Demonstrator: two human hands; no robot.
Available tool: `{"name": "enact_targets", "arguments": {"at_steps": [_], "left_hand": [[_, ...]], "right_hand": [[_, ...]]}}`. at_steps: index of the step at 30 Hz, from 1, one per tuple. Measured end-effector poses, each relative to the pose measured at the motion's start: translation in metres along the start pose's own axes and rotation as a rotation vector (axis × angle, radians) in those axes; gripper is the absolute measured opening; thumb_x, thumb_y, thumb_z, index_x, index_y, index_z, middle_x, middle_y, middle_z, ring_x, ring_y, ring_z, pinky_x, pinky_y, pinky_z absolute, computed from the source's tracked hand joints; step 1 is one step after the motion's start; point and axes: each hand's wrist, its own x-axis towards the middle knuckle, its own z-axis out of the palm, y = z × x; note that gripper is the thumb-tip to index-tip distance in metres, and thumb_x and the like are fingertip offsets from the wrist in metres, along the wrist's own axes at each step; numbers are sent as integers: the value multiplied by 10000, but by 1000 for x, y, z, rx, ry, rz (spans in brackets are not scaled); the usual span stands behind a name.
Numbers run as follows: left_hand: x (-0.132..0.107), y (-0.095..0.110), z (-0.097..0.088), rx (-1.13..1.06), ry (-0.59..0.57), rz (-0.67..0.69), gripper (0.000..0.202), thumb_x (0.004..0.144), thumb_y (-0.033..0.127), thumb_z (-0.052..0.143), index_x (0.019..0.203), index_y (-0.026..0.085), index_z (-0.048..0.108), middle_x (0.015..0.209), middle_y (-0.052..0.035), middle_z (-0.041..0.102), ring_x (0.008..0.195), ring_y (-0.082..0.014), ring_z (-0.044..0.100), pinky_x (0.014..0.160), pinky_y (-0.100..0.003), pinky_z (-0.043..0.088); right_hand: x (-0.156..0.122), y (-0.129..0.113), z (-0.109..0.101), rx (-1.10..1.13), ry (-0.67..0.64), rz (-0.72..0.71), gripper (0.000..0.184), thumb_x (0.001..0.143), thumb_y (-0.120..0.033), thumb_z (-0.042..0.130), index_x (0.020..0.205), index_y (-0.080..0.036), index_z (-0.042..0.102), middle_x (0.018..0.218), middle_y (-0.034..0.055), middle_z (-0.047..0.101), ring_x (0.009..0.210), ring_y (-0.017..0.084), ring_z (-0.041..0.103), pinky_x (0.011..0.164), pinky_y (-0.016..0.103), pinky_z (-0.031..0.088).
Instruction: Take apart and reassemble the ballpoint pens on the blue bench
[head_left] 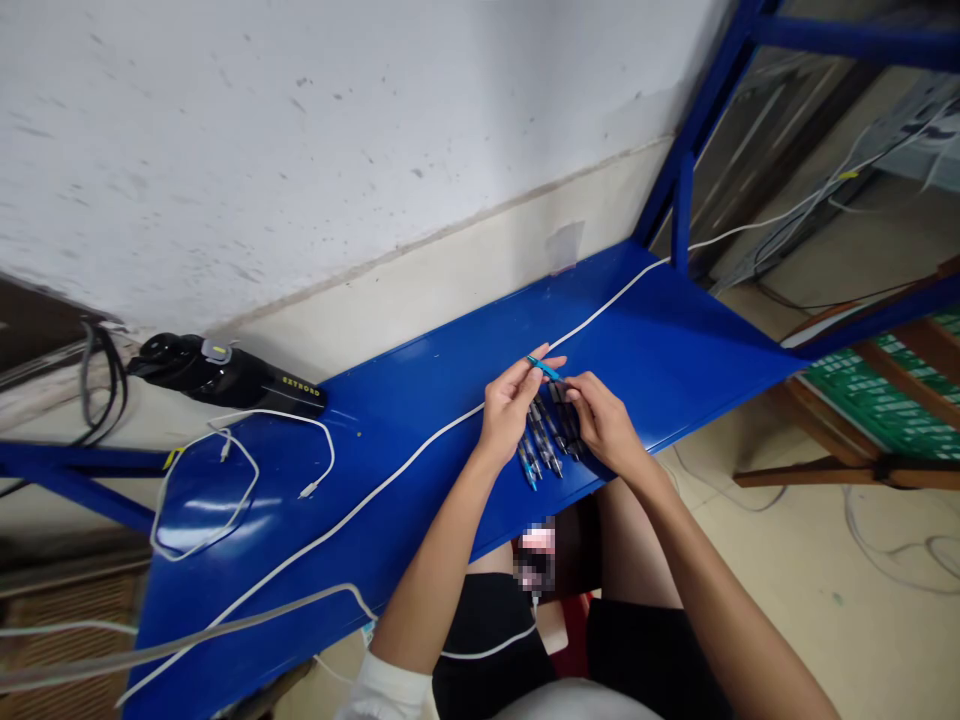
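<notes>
A light blue pen (546,369) lies slantwise between my two hands, above the blue table. My left hand (508,405) is closed on its upper part, with thumb and fingers along the barrel. At the pen's lower end, the fingertips of my right hand (604,420) are pinched together; exactly what they grip there is partly hidden. Under and between my hands, several dark pens (541,437) lie side by side on the table, tips toward me. One pen with light blue ends (529,468) lies at the left of this row. My right hand partly covers the dark pens on that side.
A white cable (405,465) runs across the blue table (660,345), passing behind my hands. At the left lie a black bottle (247,378) and a looped white charging cable (255,480). The wall (450,290) borders the far edge; a blue frame post (681,210) stands at right.
</notes>
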Motion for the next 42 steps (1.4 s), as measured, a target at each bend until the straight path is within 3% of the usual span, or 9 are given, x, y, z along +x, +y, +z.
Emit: {"name": "enact_targets", "arguments": {"at_steps": [7,15,22,24,27,30,35,39,42], "left_hand": [[0,-9,-7,107,73,45,285,1003,459,774,1180,253,860,1173,-68,861,1226,-294,781,1173,-441,554],[-5,2,3,153,179,77,232,972,416,813,1084,227,889,1115,-57,870,1092,-269,815,1069,-407,615],[-1,-1,0,132,292,81,235,827,385,953,912,200,835,886,-31,830,828,-189,775,814,-309,605],[2,-3,-2,76,242,106,355,781,375,993,1042,223,807,939,-34,830,874,-188,780,828,-306,602],[2,1,-3,11,79,92,465,853,400,941,1260,251,773,1221,-104,829,1142,-250,783,993,-374,604],[0,5,-1,35,33,48,288,936,408,861,1159,230,823,1189,-108,841,1147,-269,789,1055,-416,593],[-1,6,0,98,125,45,205,902,389,893,993,216,832,1040,-77,854,943,-219,794,903,-353,605],[-2,2,1,103,155,34,209,886,368,911,961,202,809,1027,-78,854,921,-201,788,860,-324,595],[-2,0,2,38,131,2,241,879,363,919,928,191,759,1028,-86,854,977,-220,803,884,-340,603]], "right_hand": [[0,0,0,14,-56,58,241,1180,-359,412,1157,-251,626,908,50,681,774,216,667,762,348,531],[-2,2,-1,-25,0,-20,236,1169,-298,449,1293,-249,644,990,88,742,849,236,711,799,384,579],[0,1,0,-69,63,-52,145,1132,-289,557,1238,-263,653,1056,95,756,924,263,724,824,407,584],[1,-1,1,-60,51,-32,122,1134,-291,553,1216,-261,638,1037,85,739,908,250,719,817,388,580],[1,-2,2,-46,36,-3,110,1141,-315,541,1200,-263,618,1015,74,718,881,238,705,799,370,572],[1,-3,1,-49,42,32,137,1142,-362,540,1203,-264,614,1023,82,711,882,247,692,794,381,570],[2,-4,-1,-60,-49,17,271,1170,-366,447,1358,-261,612,1078,109,697,920,265,678,823,422,570],[2,-1,1,-25,44,-21,159,1150,-327,506,1217,-270,639,1068,102,695,960,267,690,840,418,575],[0,0,2,-21,81,27,108,1128,-350,579,1188,-272,622,1071,86,724,918,251,714,804,392,576]]}}
